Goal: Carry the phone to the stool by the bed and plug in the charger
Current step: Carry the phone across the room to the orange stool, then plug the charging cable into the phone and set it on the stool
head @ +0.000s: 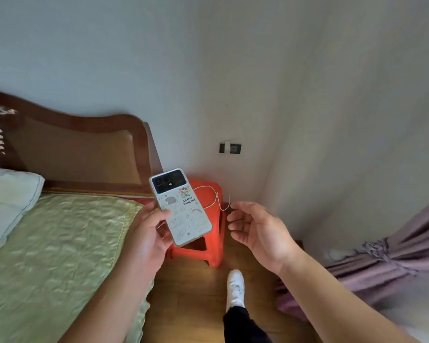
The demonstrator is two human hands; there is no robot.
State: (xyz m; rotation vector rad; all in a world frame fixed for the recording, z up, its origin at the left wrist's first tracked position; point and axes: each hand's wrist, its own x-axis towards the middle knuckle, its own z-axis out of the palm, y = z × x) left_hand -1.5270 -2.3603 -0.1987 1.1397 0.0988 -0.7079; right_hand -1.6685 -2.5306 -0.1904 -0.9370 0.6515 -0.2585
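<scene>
My left hand (148,227) holds a phone (183,211) in a pale cartoon-printed case, its back and camera block facing up, above the near left part of a red plastic stool (214,233). The stool stands on the wood floor between the bed and the wall corner. A thin white charger cable (217,196) lies looped on the stool's top and hangs over its right side. A white charger plug (227,147) sits in a dark wall socket above the stool. My right hand (255,230) is open, palm inward, fingertips close to the cable's hanging part, holding nothing.
The bed (60,256) with a green quilted cover, a pale pillow (8,201) and a brown wooden headboard (84,149) fills the left. Purple curtains (394,256) bunch on the floor at right. My white shoe (235,285) stands on the wood floor before the stool.
</scene>
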